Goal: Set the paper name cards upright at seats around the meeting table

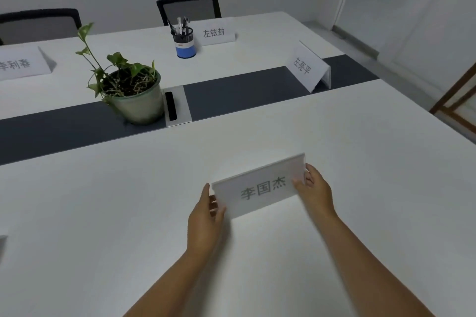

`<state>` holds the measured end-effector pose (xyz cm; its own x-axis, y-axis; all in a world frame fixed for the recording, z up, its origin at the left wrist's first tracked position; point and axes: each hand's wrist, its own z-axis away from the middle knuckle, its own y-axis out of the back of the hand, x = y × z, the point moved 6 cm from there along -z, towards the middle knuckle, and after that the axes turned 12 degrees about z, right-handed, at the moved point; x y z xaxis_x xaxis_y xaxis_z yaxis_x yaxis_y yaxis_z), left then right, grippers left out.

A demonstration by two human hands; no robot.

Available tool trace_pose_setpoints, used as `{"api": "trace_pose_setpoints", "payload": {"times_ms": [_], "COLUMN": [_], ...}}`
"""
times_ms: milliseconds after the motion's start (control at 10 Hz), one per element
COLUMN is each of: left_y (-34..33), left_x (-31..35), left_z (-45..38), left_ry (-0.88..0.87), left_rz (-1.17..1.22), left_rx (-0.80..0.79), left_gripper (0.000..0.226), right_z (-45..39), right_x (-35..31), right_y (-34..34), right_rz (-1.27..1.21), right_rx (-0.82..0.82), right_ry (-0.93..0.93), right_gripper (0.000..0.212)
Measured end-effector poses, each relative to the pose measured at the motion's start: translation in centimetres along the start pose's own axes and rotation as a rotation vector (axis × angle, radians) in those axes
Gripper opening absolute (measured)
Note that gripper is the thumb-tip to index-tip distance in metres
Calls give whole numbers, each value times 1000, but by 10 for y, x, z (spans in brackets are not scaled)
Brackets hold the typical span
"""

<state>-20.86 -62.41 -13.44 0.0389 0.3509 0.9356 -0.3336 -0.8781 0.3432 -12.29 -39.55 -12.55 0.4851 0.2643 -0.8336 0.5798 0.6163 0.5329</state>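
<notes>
A folded white paper name card with dark printed characters stands tent-like on the near side of the white meeting table. My left hand pinches its left end and my right hand pinches its right end. Three other name cards stand upright: one at the far left, one at the far side beside the pen cup, and one at the table's right end, turned sideways.
A potted ivy sits on the dark centre strip beside a cable hatch. A mesh pen cup holds pens. Two black chairs stand behind the far edge. A door is at right.
</notes>
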Motion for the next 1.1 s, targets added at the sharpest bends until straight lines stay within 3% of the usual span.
{"api": "trace_pose_setpoints", "payload": {"times_ms": [100,200,700,1000,1100], "left_y": [0,-5,-9,-5,5], "left_x": [-23,-24,-22,-18,-21], "left_z": [17,11,-12,-10,12], "left_ry": [-57,-87,-23,-36,-61], "left_rz": [-146,-204,-292,-249,-139], "left_rx": [22,14,91,44,44], "left_gripper": [23,14,15,6,38], "right_z": [7,0,-13,-11,5], "right_x": [31,36,32,30,44], "right_y": [-6,-8,-11,-12,-8], "right_rz": [237,312,409,418,361], "right_rx": [89,140,272,217,228], "right_ry": [45,50,101,70,23], "right_gripper": [40,41,36,44,49]}}
